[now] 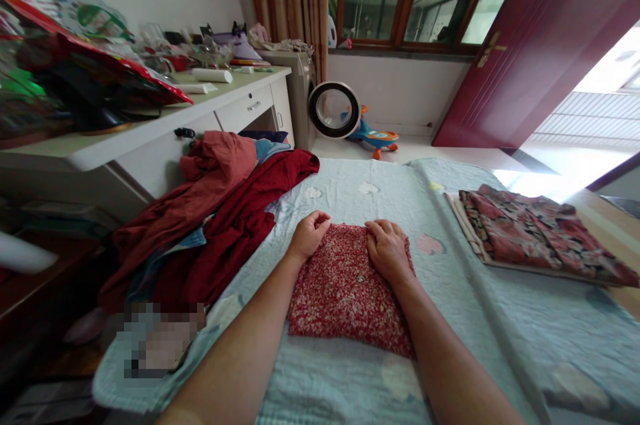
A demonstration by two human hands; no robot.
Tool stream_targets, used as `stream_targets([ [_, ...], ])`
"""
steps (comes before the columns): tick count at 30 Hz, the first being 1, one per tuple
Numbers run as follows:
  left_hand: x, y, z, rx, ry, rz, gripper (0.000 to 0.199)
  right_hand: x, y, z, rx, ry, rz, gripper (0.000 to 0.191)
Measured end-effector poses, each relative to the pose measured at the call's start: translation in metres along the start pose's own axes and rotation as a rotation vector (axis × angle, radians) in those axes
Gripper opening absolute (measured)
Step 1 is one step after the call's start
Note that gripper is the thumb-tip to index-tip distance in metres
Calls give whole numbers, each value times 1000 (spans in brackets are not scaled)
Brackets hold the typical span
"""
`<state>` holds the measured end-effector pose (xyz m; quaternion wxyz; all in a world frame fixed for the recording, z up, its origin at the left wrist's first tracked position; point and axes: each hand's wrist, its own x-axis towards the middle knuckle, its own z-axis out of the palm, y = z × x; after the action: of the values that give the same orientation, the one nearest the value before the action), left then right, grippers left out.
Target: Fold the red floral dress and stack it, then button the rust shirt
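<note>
A red and white speckled knitted garment [345, 288], folded into a rough square, lies on the light blue bedspread [450, 338]. At its far left corner is my left hand [311, 234], with the fingers curled together at the edge; whether cloth is pinched between them is too small to tell. My right hand [389, 248] rests on the far right part of the garment, palm down, its fingers spread a little over the cloth.
Red and rust-coloured clothes [235, 225] are heaped on the left. Folded floral clothes [540, 231] lie on the right. A cluttered white desk [200, 108] and a washing machine with its door [334, 110] open stand beyond. A blue and orange toy [377, 137] is on the floor.
</note>
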<state>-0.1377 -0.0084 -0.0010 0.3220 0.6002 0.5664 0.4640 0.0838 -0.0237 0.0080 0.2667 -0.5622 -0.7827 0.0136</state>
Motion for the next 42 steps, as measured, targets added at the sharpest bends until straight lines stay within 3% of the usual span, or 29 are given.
stream_targets([
  [9, 0, 4, -7, 7, -127, -21, 32, 7, -9, -8, -118, -90, 4, 32],
  [14, -2, 9, -3, 39, -35, 43, 17, 9, -9, -6, -143, -76, -7, 22],
  [21, -4, 13, 2, 518, 89, 102, 10, 11, -8, 1, -186, -111, 75, 23],
  [24, -11, 32, 1, 688, 152, 190, 15, 10, -13, -6, -159, -8, 95, 23],
  [27, -21, 51, 7, 663, -51, 294, 20, 5, -23, -18, -137, 26, 55, 22],
  [29, -30, 56, 15, 620, -239, 331, 27, 0, -29, -23, -121, -65, 1, 24],
  [31, -39, 52, 25, 622, -338, 333, 35, -7, -33, -20, -98, -173, -55, 29],
  [37, -52, 31, 41, 710, -362, 258, 50, -23, -26, 3, -135, -251, -35, 46],
  [42, -54, 29, 41, 738, -351, 228, 53, -24, -20, 1, -193, -246, 60, 52],
])
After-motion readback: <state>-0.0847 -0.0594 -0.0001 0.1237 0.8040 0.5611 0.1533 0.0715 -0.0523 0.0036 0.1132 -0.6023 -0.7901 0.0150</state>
